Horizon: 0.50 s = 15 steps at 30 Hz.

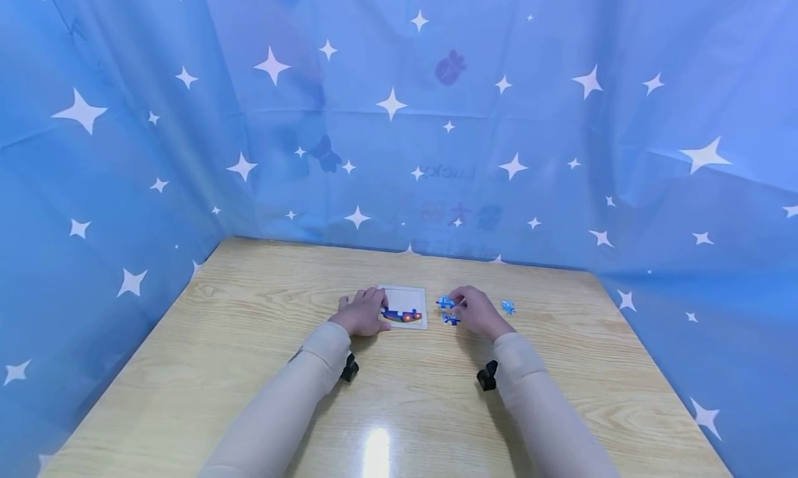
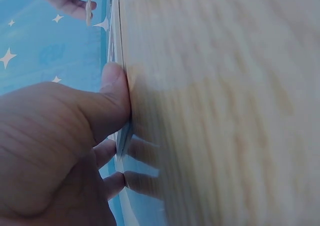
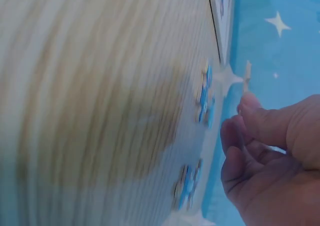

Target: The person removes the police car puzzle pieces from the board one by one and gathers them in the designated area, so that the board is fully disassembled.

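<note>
A small square puzzle board (image 1: 406,298) with a pale frame lies on the table, its lower part filled by dark blue and orange pieces. My left hand (image 1: 366,313) grips it by the left side, the thumb (image 2: 116,93) against the near edge. To the right, my right hand (image 1: 479,313) pinches a blue puzzle piece (image 1: 445,302) between thumb and fingers. In the right wrist view this piece (image 3: 247,76) is raised off the table, seen edge-on. Under that hand lies another blue piece (image 1: 451,319); its picture is too small to read.
A separate light blue puzzle piece (image 1: 508,306) lies to the right of my right hand. The wood-grain table (image 1: 262,312) ends at a blue curtain (image 1: 399,138) with white stars, which hangs behind and along both sides.
</note>
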Tool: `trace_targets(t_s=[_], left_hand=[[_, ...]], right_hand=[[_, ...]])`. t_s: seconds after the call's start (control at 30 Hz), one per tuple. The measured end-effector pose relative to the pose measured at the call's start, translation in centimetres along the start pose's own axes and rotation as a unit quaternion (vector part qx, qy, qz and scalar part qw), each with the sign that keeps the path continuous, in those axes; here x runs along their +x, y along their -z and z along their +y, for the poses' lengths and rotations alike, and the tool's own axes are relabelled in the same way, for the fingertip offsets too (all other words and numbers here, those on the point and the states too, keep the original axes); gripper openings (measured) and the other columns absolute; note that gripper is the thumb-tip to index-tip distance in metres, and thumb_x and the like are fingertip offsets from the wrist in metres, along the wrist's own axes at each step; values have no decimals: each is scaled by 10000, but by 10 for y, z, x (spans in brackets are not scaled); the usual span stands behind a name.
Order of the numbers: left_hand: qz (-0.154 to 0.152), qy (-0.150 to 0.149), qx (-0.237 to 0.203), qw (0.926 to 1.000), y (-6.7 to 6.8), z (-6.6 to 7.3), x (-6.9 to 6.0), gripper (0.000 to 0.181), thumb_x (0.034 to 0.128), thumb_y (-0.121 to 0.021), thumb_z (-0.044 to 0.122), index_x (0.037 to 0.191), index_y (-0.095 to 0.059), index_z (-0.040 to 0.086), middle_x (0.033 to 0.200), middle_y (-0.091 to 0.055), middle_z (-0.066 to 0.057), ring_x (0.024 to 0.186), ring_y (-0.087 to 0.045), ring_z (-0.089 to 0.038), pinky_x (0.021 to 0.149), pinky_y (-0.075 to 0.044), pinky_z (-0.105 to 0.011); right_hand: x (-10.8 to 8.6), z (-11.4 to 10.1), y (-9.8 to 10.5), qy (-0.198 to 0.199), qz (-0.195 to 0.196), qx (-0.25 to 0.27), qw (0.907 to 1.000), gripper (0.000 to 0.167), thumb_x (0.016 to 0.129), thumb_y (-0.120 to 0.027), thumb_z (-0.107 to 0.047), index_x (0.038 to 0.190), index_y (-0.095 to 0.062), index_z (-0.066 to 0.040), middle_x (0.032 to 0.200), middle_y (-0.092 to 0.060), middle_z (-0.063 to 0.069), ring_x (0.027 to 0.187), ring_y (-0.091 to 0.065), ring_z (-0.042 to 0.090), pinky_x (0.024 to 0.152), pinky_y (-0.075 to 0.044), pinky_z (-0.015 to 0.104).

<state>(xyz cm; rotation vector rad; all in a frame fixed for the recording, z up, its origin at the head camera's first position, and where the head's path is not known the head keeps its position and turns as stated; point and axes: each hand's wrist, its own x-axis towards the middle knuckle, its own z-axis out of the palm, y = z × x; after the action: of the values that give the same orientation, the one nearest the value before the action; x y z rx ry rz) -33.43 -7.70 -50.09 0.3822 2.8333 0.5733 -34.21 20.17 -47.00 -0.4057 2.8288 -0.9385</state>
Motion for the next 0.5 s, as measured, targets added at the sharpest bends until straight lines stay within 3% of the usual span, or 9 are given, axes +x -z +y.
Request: trace_targets(t_s=[0.5], left_hand=[[-2,8,8,10000,-1,-1,0,340,950,-704,432,1111,-469,246,1345,-473,-19,1327,-391,-279,1103,-173,-687]], right_hand=[[-11,20,13,-136,26,143,9998,315,1017,-558,27,1331,-577,54,1268,-579,204,1131,-600,339,878,-534,449]])
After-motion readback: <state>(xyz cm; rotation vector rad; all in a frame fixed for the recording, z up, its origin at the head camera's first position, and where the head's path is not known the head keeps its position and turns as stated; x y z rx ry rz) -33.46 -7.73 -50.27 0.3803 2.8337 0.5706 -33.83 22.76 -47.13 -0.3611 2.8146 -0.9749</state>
